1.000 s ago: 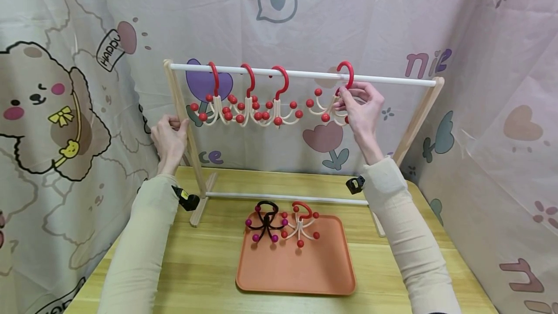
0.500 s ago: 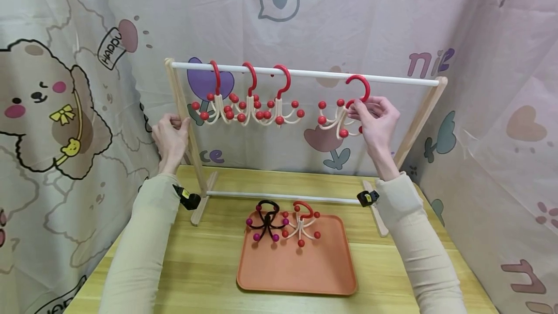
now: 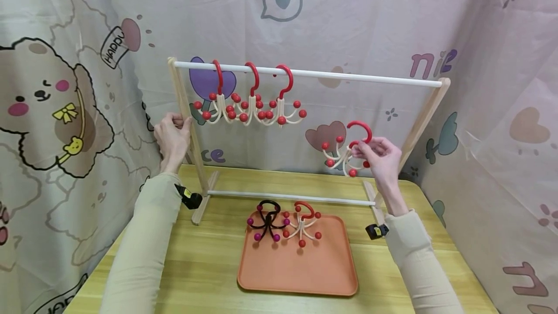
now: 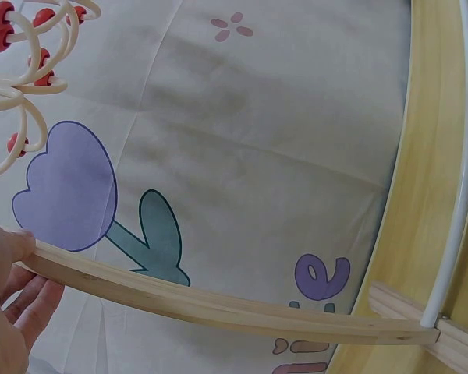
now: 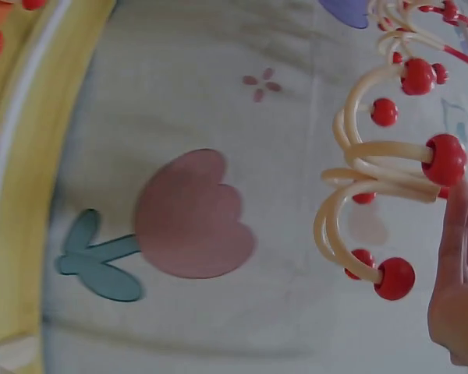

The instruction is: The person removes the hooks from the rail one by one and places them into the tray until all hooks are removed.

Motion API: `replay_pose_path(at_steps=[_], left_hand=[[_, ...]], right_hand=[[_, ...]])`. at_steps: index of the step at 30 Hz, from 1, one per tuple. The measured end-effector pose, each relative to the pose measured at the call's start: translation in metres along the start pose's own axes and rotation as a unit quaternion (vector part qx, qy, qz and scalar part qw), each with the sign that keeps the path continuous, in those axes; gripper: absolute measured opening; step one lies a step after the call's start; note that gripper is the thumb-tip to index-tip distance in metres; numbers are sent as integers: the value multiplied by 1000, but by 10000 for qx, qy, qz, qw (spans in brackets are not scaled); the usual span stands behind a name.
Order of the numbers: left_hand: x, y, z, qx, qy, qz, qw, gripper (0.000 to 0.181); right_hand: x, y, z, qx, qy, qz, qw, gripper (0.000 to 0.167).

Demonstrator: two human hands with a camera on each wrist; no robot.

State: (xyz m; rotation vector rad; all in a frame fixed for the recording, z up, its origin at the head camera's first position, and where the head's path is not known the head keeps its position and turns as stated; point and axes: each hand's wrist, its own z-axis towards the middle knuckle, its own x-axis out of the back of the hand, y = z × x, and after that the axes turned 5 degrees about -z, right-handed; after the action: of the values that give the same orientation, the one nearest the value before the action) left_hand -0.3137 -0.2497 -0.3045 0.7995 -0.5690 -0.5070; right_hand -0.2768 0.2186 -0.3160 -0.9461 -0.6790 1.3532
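Nearest me on the tabletop (image 3: 196,265) is the orange tray (image 3: 301,275); at its far edge a black hanger (image 3: 268,222) lies left of a red-hooked hanger (image 3: 302,229). Beyond and above, I have the right hand (image 3: 385,156) pinching the held hanger (image 3: 347,154) near its neck, thumb against fingers. That hanger is in the air, its beaded prongs left of the hand, its long axis tilted: hook end up and right, prongs down and left, the hook's mouth facing left. I judge the relation that counts to be hook against top rail (image 3: 370,78): the hook sits clear below it, well right of the three hung hangers (image 3: 252,103). The right hand is plainly nearer; the left hand (image 3: 173,134) is far off at the other end, pinching the left post (image 3: 196,151). Farthest back is the printed cloth (image 3: 344,23).
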Motion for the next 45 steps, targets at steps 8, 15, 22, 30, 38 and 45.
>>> replay_pose_path(at_steps=[8, 15, 22, 30, 38, 45], left_hand=[[0, -1, 0, 14, 10, -8, 10000, 31], [0, -1, 0, -25, 12, -43, 10000, 31], [-1, -1, 0, -39, 43, -47, 10000, 31], [-1, -1, 1, 48, 30, -23, 10000, 31], [-1, -1, 0, 20, 4, -41, 10000, 31], [-1, -1, 0, -21, 25, -12, 10000, 32]], right_hand=[[18, 38, -30, -348, -559, 17, 9978, 5], [32, 61, -53, -703, -990, -102, 9925, 7], [46, 82, -72, -687, -1422, -43, 9874, 8], [59, 103, -89, -498, -1948, 97, 9795, 13], [65, 118, -100, -560, -2071, 52, 9767, 11], [65, 127, -106, -660, -2036, -256, 9765, 15]])
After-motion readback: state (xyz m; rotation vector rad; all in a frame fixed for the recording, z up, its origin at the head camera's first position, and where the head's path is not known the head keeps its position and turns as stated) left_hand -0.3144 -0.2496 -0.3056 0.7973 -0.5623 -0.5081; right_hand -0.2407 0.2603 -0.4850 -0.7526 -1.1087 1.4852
